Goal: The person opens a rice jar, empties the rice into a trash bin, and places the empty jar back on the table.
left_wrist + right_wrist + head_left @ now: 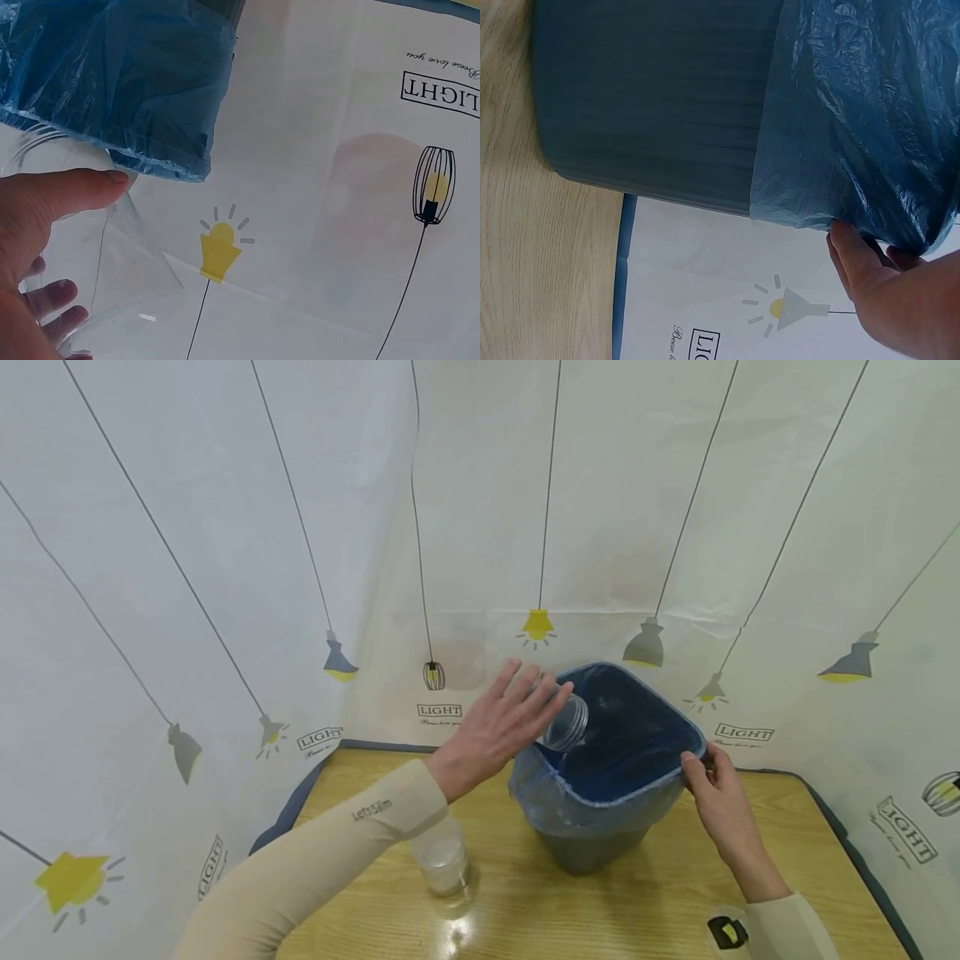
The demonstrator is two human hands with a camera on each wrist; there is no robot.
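A clear jar (567, 727) is tipped on its side, its threaded mouth over the near-left rim of a bin. My left hand (504, 718) grips this jar; in the left wrist view the thumb (82, 187) lies along the clear wall (135, 262). The dark grey bin (592, 847) has a blue plastic liner (600, 818) folded over its rim. At the bin's right corner my right hand (720, 797) pinches the lined rim, thumb on the near side. The right wrist view shows that hand (885, 292) at the liner's edge.
A second clear jar (442, 860) stands on the wooden table (510, 910), partly behind the left sleeve (337, 852). White cloth (480, 527) printed with hanging lamps encloses the table at the back and sides.
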